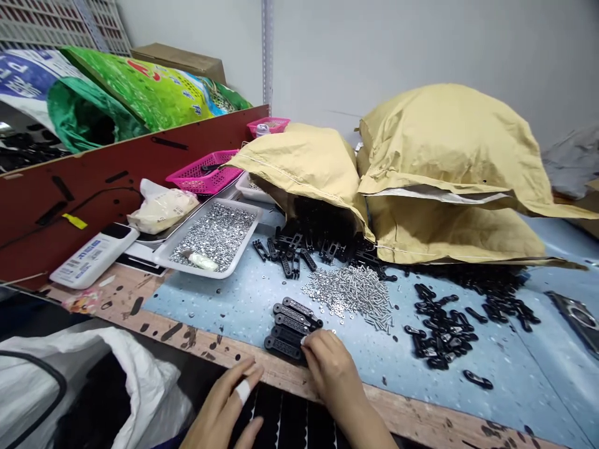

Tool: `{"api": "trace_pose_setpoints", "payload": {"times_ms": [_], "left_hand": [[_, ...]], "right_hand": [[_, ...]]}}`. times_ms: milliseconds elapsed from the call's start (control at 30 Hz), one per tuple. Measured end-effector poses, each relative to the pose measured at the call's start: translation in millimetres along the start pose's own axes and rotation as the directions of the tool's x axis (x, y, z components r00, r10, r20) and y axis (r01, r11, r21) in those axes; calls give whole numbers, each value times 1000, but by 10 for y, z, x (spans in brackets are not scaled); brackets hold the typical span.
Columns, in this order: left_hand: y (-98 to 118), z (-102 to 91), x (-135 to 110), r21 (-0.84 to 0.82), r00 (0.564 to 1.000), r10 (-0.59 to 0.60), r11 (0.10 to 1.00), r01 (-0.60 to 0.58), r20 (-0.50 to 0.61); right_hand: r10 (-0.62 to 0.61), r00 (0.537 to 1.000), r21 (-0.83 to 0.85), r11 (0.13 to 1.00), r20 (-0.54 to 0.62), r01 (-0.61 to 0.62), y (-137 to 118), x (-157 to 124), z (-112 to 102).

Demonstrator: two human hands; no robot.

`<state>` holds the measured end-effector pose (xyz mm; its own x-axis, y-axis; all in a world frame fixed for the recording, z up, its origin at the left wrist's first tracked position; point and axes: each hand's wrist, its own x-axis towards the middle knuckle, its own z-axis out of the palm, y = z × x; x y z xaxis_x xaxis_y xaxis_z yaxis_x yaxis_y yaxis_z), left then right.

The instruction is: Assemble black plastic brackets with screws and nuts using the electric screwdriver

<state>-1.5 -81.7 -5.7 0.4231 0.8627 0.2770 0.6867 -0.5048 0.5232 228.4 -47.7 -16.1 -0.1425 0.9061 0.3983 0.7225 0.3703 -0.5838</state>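
Note:
My right hand (331, 365) is at the near right end of a short row of black ridged plastic arms (291, 324), which lie side by side near the table's front edge. Its fingers are pinched together, touching the ends of the arms; whatever sits between the fingertips is hidden. My left hand (227, 402) hovers at the table's front edge, fingers apart and holding nothing, with a white bandage (243, 391) around one finger. Just beyond the row lies a heap of small silver screws (367, 293), with tiny nuts (327, 290) at its left.
A white tray of small metal pieces (219, 231) stands at left, beside a white scale (93, 255). Large tan paper sacks (449, 143) spill black parts at the back. Short black pieces (437, 327) are piled at right. A white sack (145, 368) is low at left.

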Motion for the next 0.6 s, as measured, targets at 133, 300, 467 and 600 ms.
{"api": "trace_pose_setpoints", "payload": {"times_ms": [133, 300, 467, 600], "left_hand": [[-35, 318, 323, 83, 999, 8, 997, -5, -40], [-72, 567, 579, 102, 999, 43, 994, -45, 21], [31, 632, 618, 103, 998, 47, 993, -51, 34], [39, 576, 646, 89, 997, 57, 994, -62, 61]], "right_hand": [[145, 984, -77, 985, -103, -154, 268, -86, -273], [258, 939, -437, 835, -227, -335, 823, -188, -598], [331, 923, -487, 784, -196, -385, 959, -142, -557], [358, 919, -493, 777, -166, -392, 992, -122, -585]]}}
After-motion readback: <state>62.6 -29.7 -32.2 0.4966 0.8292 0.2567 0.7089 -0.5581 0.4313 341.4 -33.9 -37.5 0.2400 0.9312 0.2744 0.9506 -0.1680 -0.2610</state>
